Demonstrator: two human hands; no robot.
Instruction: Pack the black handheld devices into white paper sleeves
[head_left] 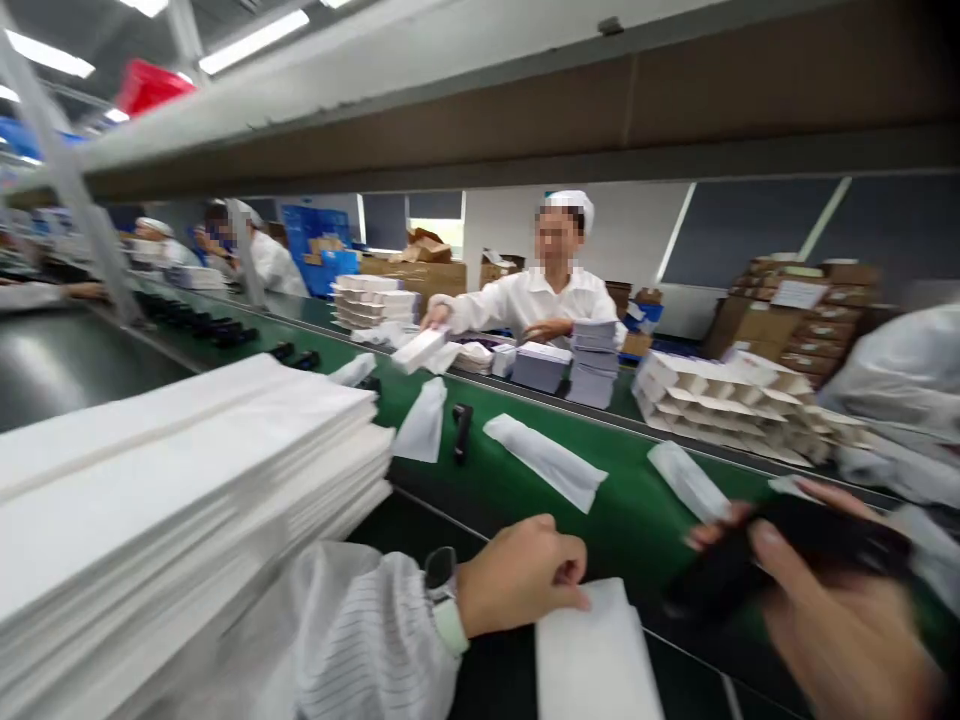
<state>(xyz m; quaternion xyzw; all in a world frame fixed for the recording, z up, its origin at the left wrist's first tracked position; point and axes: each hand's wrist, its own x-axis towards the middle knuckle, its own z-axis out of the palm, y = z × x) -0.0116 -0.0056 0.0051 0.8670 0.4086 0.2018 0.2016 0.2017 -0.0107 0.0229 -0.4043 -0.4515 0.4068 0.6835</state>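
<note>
My left hand (525, 573), with a watch on its wrist, has its fingers curled and its thumb and fingertips at the top edge of a flat white sleeve (596, 655) near the bottom centre. At the right, my right hand (832, 610) is wrapped round a black object (787, 550), blurred by motion. Beyond them, on the green belt (480, 500), lie a small black part (462, 432) and white wrapped packets (547, 460). Another packet (686, 480) lies just past my right hand.
Tall stacks of white sleeves (187, 450) fill the left. Across the belt a person in white (555, 290) handles a white box (418, 350) beside stacked booklets (594, 360). Folded cartons (735, 405) stand further right. A shelf beam (525, 130) crosses overhead.
</note>
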